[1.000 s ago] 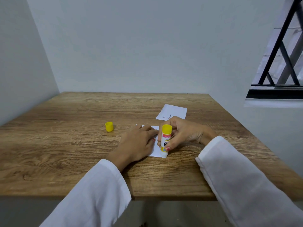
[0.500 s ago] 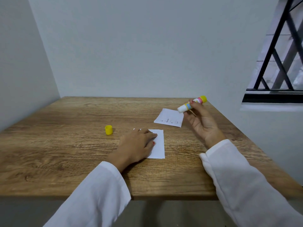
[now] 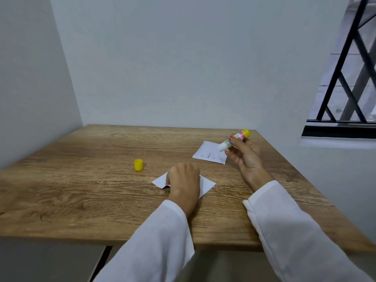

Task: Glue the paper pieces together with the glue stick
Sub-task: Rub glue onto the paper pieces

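The right hand (image 3: 247,157) holds the glue stick (image 3: 234,140) lifted off the table (image 3: 81,180), fingers closed round its barrel. Its long axis tilts, the open white end pointing down and left, over the far printed paper (image 3: 208,152). The left hand (image 3: 183,178) lies flat and curled on the near paper (image 3: 207,185), pinning it. That near paper sits left of and nearer than the stick, so the left hand is closer to it. The yellow cap (image 3: 138,165) stands apart on the left.
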